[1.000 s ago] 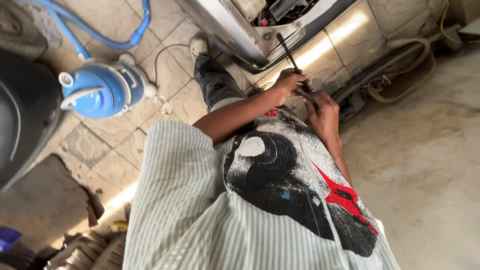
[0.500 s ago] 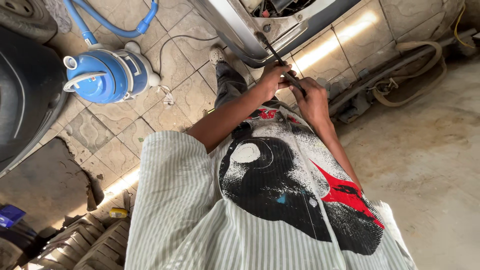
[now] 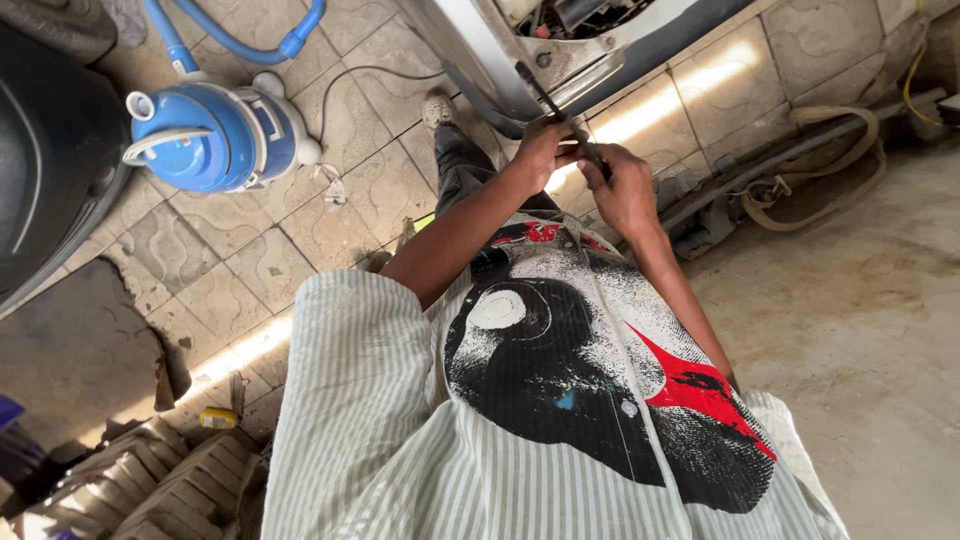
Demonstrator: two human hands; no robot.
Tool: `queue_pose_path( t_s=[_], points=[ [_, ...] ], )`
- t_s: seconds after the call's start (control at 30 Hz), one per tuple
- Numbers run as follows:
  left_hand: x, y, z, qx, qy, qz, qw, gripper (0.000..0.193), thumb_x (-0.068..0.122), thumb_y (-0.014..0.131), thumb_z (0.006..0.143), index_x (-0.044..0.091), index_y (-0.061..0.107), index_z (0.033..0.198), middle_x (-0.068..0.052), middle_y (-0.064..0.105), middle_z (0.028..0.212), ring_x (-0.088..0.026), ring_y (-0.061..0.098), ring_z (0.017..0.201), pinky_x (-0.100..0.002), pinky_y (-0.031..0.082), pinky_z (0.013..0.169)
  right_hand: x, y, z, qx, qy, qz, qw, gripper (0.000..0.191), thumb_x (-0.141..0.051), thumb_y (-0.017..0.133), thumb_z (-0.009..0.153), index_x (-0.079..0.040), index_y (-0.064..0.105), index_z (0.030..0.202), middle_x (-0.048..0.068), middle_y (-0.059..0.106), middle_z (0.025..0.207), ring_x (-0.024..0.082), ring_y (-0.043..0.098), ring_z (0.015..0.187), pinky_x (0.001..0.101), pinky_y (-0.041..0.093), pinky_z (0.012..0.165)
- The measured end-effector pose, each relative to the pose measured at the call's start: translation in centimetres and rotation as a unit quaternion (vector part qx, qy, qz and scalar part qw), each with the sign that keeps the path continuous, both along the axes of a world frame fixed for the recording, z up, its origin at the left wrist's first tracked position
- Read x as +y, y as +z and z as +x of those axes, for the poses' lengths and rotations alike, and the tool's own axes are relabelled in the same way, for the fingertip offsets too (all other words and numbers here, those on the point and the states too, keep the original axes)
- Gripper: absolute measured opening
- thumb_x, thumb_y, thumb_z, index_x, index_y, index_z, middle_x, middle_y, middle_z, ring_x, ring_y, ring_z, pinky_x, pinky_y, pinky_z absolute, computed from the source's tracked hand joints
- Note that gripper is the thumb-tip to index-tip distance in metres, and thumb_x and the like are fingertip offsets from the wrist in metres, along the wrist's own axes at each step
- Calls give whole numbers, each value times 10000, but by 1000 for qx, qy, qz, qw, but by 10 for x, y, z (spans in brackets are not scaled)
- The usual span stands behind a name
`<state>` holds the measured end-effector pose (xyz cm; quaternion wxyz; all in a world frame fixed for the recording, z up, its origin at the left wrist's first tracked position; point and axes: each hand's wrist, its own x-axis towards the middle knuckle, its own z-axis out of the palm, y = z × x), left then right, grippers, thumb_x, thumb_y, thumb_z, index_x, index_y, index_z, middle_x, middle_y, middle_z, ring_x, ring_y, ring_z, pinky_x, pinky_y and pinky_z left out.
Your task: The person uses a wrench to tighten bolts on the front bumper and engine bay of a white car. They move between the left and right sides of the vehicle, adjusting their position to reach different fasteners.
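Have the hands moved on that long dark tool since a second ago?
Cannot tell: the head camera itself shifted. Against the silver car body, both the left hand and right hand grip the long dark tool in much the same spot as before.

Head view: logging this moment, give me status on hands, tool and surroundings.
Left hand and right hand both grip the thin dark rod. Rod tip at the grey metal panel. Blue vacuum well aside.

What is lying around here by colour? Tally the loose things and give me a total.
Blue: 2, vacuum and hose
Black: 1, rod, gripped by left hand and right hand
Yellow: 2, small object and cable
Total: 5
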<state>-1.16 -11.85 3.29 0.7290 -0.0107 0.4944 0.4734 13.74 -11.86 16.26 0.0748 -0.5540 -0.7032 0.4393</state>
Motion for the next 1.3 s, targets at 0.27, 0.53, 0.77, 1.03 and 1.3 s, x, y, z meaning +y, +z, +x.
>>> queue_pose_path(
  t_s=[0.27,0.53,0.77,1.03,1.3],
  points=[
    [8,11,-10,-14,-28,26,999,179,152,623,1012,-23,657,994,-144,721,961,-256,729,860,-386,636,786,6,17,-3,-130,196,266,935,408,7,667,916,-136,704,1296,155,714,1197,335,649,1180,538,450,1091],
    [20,-1,-2,-70,30,0,997,175,89,545,1003,-65,626,1026,-210,720,1011,-305,759,896,-438,650,884,-9,4,5,61,-164,80,981,590,-150,746,886,37,467,1371,186,505,1342,340,541,1244,476,508,1023],
    [17,-1,-5,-92,17,-27,995,218,177,516,1043,-33,569,1072,-224,722,1000,-325,735,866,-448,640,810,-5,-5,11,-95,142,366,915,352,-1,801,909,-122,746,1234,67,728,1213,245,610,1238,465,496,1086],
    [21,7,-10,-74,19,-28,997,223,159,494,1066,-52,532,1126,-225,695,1049,-341,756,964,-453,662,906,-15,17,-4,-2,-183,157,971,533,-119,832,893,31,580,1338,258,581,1264,304,654,1001,397,567,775],
    [17,6,-10,-80,-25,-40,996,288,224,449,1065,-40,517,1156,-240,730,1091,-325,749,935,-442,666,845,-2,-1,1,-4,-9,250,968,507,-25,828,797,-4,653,1272,154,721,1154,306,683,1047,418,573,866]
  ],
)
